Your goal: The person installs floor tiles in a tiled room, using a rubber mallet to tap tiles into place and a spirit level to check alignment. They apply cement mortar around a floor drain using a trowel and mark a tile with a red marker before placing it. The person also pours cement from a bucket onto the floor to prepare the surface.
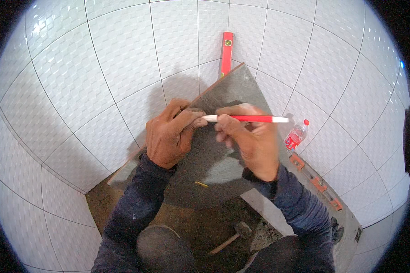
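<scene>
My right hand (253, 141) is closed round a red and white pen (255, 118), which lies nearly level across the view. Fingers of my left hand (171, 132) pinch together at the pen's white left end; the very tip is hidden by them. Both hands are over a large grey tile (214, 182), whose corner points away from me toward the wall corner. On the tile's near part rests a small yellow stick-like piece (201, 184), apart from both hands.
A red spirit level (227, 52) stands in the corner behind the tile. To the right are a red-capped plastic bottle (297, 135) and an orange and grey level-like bar (318, 183). A mallet (242, 230) lies below, near my knees. White textured tile walls (118, 50) surround the spot.
</scene>
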The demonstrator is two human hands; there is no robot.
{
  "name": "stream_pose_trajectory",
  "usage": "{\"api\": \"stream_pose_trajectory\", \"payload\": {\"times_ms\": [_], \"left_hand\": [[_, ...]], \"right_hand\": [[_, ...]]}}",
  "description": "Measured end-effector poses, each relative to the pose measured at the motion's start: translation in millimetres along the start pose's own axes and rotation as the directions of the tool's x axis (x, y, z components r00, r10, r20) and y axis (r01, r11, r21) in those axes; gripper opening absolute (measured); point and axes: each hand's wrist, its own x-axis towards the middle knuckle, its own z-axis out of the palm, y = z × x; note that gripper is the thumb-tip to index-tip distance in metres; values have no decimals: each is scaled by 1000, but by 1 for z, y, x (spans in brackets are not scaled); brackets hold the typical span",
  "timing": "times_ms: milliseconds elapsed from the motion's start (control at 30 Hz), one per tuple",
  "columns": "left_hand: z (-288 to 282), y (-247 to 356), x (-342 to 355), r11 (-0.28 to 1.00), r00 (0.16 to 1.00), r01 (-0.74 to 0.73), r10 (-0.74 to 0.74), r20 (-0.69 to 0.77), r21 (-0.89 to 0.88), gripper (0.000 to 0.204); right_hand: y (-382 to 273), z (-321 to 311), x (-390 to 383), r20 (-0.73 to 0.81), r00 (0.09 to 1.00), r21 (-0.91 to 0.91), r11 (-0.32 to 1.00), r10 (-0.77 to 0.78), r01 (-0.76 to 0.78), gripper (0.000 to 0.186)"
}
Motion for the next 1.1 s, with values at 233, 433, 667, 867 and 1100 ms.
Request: {"api": "stream_pose_trajectory", "payload": {"times_ms": [233,433,667,867,1100], "left_hand": [[-27,-28,-4,971,998,-29,13,-65,-239,18],[-23,-28,-9,961,998,17,-31,-48,-276,21],[-18,-25,-2,965,999,43,-39,21,-259,20],[-18,-31,-3,970,998,51,-44,36,-236,18],[-17,-30,-3,966,999,36,-32,21,-254,18]], "right_hand": [[-70,-96,-2,-116,910,-267,895,-398,357,23],[-71,-69,36,72,922,-353,855,-381,381,23],[-69,-37,60,149,922,-373,843,-359,388,18],[-60,-33,66,122,935,-367,860,-332,353,21],[-55,-32,74,109,942,-389,858,-317,334,24]]}}
